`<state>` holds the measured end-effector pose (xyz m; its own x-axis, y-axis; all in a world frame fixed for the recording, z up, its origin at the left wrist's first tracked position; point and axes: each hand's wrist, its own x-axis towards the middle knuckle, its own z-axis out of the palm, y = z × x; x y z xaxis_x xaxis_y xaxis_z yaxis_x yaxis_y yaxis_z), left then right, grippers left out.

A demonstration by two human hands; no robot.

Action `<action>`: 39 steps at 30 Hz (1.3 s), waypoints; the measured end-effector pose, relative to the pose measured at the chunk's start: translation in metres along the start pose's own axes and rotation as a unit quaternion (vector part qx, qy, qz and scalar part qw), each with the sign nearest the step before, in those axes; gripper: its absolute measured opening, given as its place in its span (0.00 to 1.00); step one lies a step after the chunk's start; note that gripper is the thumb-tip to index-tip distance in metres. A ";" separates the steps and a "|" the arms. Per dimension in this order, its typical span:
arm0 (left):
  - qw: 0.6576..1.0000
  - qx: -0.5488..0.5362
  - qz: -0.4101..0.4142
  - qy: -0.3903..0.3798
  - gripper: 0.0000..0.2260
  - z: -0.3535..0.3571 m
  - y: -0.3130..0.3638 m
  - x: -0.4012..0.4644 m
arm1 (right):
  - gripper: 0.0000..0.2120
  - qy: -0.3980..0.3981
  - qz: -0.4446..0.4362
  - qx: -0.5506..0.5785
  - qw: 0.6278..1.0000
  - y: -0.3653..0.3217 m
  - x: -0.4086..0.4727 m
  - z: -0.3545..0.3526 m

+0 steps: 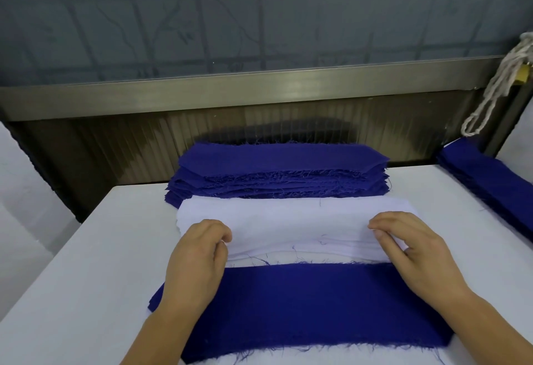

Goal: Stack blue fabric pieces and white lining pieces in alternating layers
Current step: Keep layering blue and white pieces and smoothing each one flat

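Note:
A pile of white lining pieces lies across the middle of the white table. My left hand pinches the near left edge of the top white piece. My right hand pinches its near right edge. Behind the white pile sits a tall stack of blue fabric pieces. In front of it, under my forearms, lies a blue fabric piece with frayed edges, topping the near stack; a sliver of white shows beneath its left corner.
A second stack of blue pieces lies along the table's right edge. A knotted white rope with a brass padlock hangs at the right. A metal sill and a frosted window stand behind the table.

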<state>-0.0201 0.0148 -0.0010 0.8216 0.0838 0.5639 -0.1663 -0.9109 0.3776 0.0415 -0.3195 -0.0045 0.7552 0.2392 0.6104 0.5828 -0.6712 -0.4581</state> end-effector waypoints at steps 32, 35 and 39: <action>0.975 -0.176 -0.117 -0.062 0.10 -0.036 0.000 0.003 | 0.10 -0.046 0.103 0.046 0.992 -0.006 -0.002 -0.041; 0.983 -0.179 -0.047 -0.014 0.07 -0.051 0.002 -0.001 | 0.05 0.025 -0.032 -0.010 0.999 -0.009 -0.009 -0.046; 0.966 -0.198 -0.013 -0.164 0.10 -0.059 -0.014 -0.022 | 0.16 -0.048 -0.125 -0.039 0.990 0.005 -0.035 -0.042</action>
<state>-0.0680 0.0497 0.0241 0.9461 -0.0862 0.3124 -0.2852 -0.6792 0.6763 0.0056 -0.3610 -0.0009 0.6172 0.4676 0.6329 0.7330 -0.6339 -0.2465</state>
